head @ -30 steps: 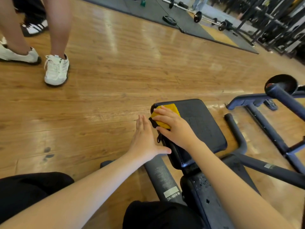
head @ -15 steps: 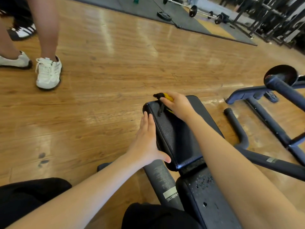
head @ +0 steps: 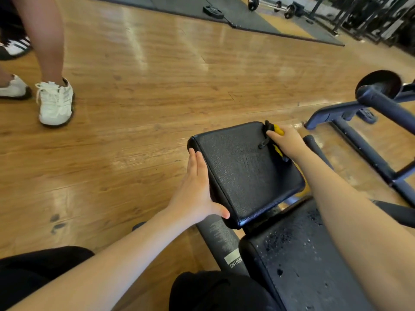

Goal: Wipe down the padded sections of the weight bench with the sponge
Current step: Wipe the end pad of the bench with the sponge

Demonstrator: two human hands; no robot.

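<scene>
The black padded seat section (head: 242,171) of the weight bench lies in front of me, its surface wet. My right hand (head: 288,143) grips the yellow sponge (head: 278,130) and presses it against the pad's far right edge; most of the sponge is hidden under my fingers, with a small black loop beside it. Flat against the pad's left side rests my left hand (head: 195,194), fingers straight, thumb hooked at the near corner. The nearer black pad (head: 298,261) shows water droplets.
A person's legs in white sneakers (head: 55,102) stand on the wooden floor at left. The bench's dark blue frame bars (head: 363,144) spread on the right. Barbells, a weight plate (head: 213,11) and racks sit on the far mats.
My right hand has carried the sponge from the pad's near left corner across its far edge to the right side. The left hand has stayed on the pad's left side.
</scene>
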